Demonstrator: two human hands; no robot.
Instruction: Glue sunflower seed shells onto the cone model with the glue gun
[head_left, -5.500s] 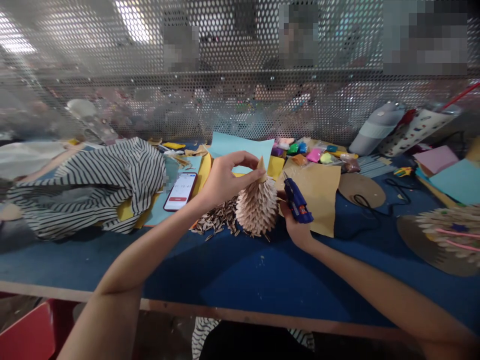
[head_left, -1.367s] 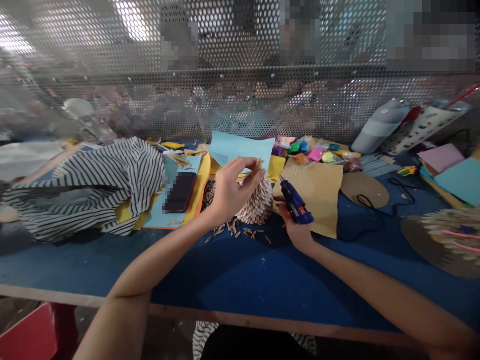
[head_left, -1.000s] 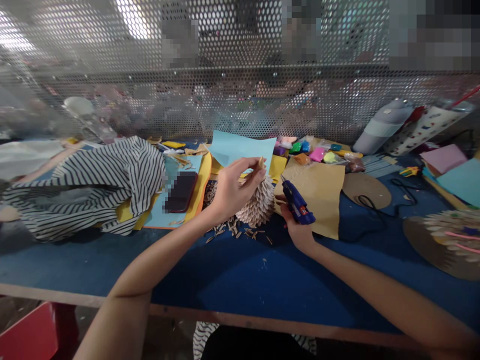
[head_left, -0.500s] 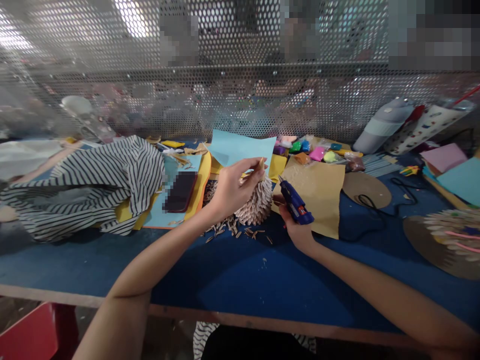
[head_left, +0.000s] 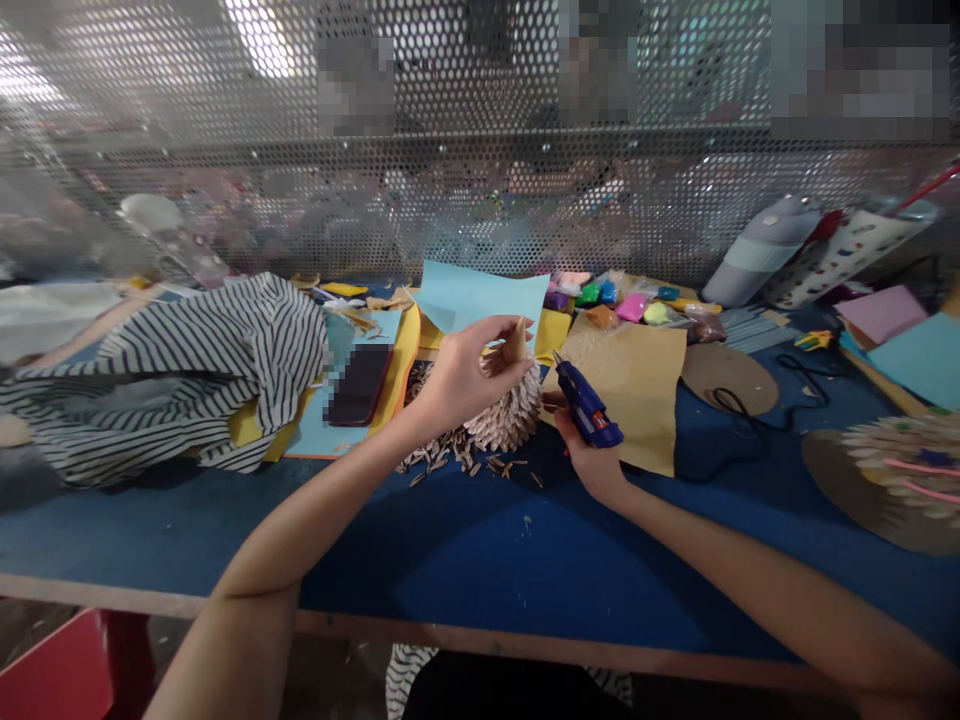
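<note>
My left hand pinches the narrow top of a seed-shell cone, with the thumb and fingers pressed together around its smooth, pale tip. The cone is covered in rows of overlapping, pointed, pale shells, rough and scaly like a pine cone. Its long axis stands almost upright, with the tip pointing up and the wide end down at the blue table, just left of the middle of the scene. My hand hides part of it, so I cannot tell whether the base is touching the table.

My right hand is closed around the handle of a blue glue gun, its nozzle pointing far and left, just beside the cone without touching it. Loose shells lie scattered around the near side of the cone. A sheet of brown paper lies under and beyond the gun, and a light blue card stands up on the far side. To the left, a dark phone rests on blue paper beside a striped cloth. At the right edge, a brown disc carries more rows of shells.
</note>
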